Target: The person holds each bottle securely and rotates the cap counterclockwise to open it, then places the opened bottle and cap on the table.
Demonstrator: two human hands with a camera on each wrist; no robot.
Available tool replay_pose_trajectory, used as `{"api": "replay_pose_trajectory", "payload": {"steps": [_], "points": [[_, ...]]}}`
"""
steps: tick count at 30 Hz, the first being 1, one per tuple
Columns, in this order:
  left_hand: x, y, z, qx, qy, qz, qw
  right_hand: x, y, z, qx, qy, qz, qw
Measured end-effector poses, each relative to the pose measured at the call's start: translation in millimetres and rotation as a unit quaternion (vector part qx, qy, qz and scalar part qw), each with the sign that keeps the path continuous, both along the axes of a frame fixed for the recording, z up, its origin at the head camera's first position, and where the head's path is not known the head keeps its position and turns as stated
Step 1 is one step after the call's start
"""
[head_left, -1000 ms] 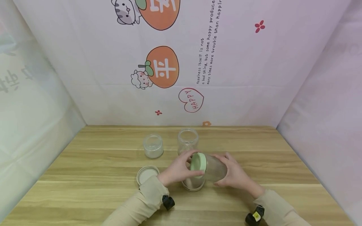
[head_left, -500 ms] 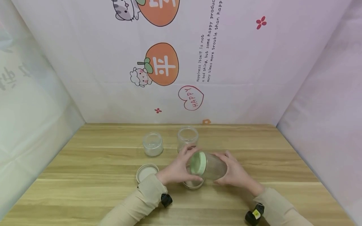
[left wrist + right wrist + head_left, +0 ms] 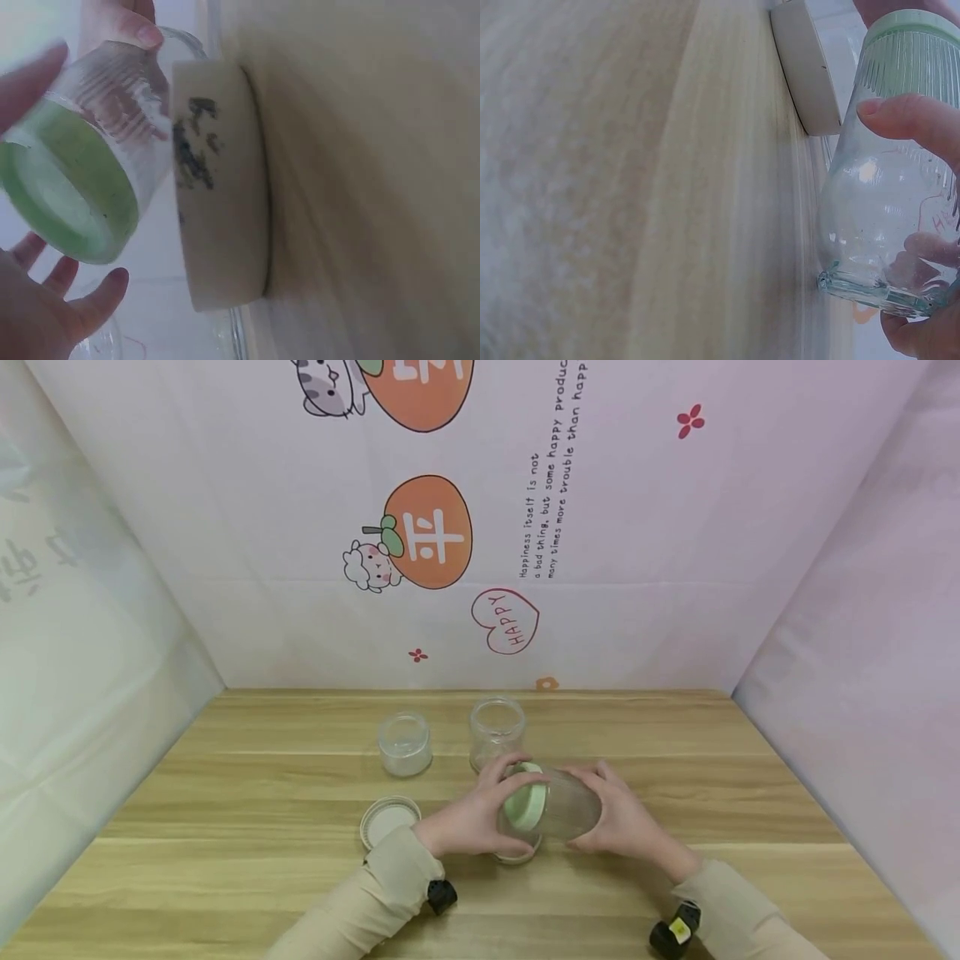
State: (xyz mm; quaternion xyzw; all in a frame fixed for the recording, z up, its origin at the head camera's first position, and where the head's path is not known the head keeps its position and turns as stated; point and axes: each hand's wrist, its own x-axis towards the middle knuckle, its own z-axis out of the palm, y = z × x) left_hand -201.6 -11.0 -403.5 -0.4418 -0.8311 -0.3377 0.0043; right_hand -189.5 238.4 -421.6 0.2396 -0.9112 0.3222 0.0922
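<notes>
My right hand (image 3: 622,814) grips a clear ribbed glass jar (image 3: 576,806) by its lower body, holding it tilted nearly on its side above the table. Pale green is the lid (image 3: 90,180) on the jar's mouth, which points toward my left hand (image 3: 472,814). The fingers of that hand are spread around the lid; in the left wrist view gaps show between the lid and the lower fingertips. In the right wrist view, the thumb (image 3: 907,120) presses along the glass. Under the jar lies a cream round lid (image 3: 517,858), partly hidden by the left hand.
Farther back on the wooden table (image 3: 675,743) stand a short glass jar (image 3: 406,756) and a taller one (image 3: 497,735), both without lids. Another cream lid (image 3: 390,820) lies inside up by my left sleeve (image 3: 397,877). A printed cloth wall (image 3: 630,610) rises behind.
My left hand has shifted its fingers around the green lid, its thumb now lower and farther from it. The right hand keeps the jar in nearly the same place.
</notes>
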Motion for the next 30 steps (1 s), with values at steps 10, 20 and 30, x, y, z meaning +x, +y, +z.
{"api": "replay_pose_trajectory", "payload": {"steps": [10,20,30], "points": [[-2.4,2.0,-1.5,0.007,0.011,0.022,0.9997,0.7,-1.3,0.6,0.003,0.009,0.005,0.9999],[-2.3,2.7,-1.2,0.012,-0.003,0.035,0.9993,1.2,-1.2,-0.2,0.0,0.0,0.005,1.0],[0.0,3.6,2.3,0.029,-0.063,0.067,0.9954,0.9,-2.3,-0.1,0.001,0.01,0.005,0.9999]]}}
